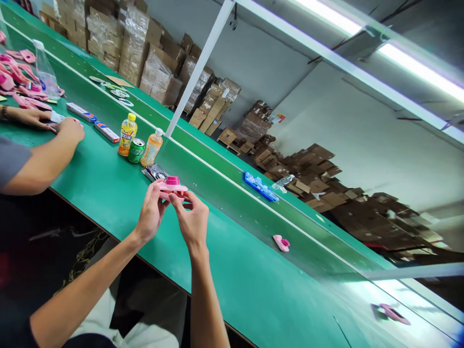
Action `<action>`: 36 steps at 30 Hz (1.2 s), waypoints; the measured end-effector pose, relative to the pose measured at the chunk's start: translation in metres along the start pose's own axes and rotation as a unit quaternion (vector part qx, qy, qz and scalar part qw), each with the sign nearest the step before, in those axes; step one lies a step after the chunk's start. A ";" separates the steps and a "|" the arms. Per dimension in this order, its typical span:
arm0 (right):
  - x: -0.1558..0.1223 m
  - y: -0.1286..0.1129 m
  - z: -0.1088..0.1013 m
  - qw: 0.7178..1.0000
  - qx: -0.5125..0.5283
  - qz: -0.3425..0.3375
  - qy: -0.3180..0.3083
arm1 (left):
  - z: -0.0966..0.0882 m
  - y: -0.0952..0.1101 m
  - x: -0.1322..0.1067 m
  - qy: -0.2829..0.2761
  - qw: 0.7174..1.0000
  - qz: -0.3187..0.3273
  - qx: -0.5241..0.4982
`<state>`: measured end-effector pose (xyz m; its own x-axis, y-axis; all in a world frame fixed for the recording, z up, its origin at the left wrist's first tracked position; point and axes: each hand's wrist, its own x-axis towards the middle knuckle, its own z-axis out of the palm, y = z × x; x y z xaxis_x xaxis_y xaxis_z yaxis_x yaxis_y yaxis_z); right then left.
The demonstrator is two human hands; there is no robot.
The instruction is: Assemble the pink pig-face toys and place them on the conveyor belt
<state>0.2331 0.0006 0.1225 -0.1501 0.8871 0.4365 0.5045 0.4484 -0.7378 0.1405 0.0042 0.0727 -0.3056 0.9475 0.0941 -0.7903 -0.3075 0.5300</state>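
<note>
Both my hands hold one pink plastic piece (pixel 173 186) with a darker pink round cap, just above the green table (pixel 232 270). My left hand (pixel 151 211) pinches its left end with closed fingers. My right hand (pixel 192 220) grips it from below and the right, fingers curled. A second pink piece (pixel 281 242) lies on the green conveyor belt to my right. Another one (pixel 393 313) lies blurred farther down the belt.
A co-worker's hands (pixel 68 129) rest on the table at left near a pile of pink parts (pixel 21 82). Two drink bottles (pixel 127 134) and a green can (pixel 136 151) stand ahead. A blue part (pixel 261 186) lies beyond the belt. Cardboard boxes (pixel 145 53) line the wall.
</note>
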 end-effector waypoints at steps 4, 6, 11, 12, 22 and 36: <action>-0.008 0.007 0.010 0.998 0.043 0.025 0.046 | 0.006 -0.008 0.000 0.018 1.000 0.019 0.013; -0.013 0.012 0.012 0.997 0.038 0.033 0.057 | 0.009 -0.011 -0.001 0.025 0.998 0.028 0.044; -0.024 0.027 0.016 0.985 0.082 0.071 0.132 | 0.014 -0.019 -0.004 0.016 0.992 0.031 0.121; -0.026 0.031 0.017 0.981 0.098 0.079 0.146 | 0.014 -0.021 -0.005 0.013 0.992 0.025 0.120; -0.056 0.061 0.013 0.938 0.214 0.113 0.248 | -0.006 -0.032 0.002 -0.019 0.995 -0.070 0.071; -0.046 0.067 -0.011 0.956 0.206 0.175 0.119 | -0.019 -0.039 -0.007 -0.094 0.987 -0.112 0.068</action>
<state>0.2829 -0.0116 0.0585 0.1885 0.9625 0.1953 0.1039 0.1782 -0.9785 0.1637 0.0085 0.0354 -0.0175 0.9939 0.1088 -0.7444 -0.0856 0.6623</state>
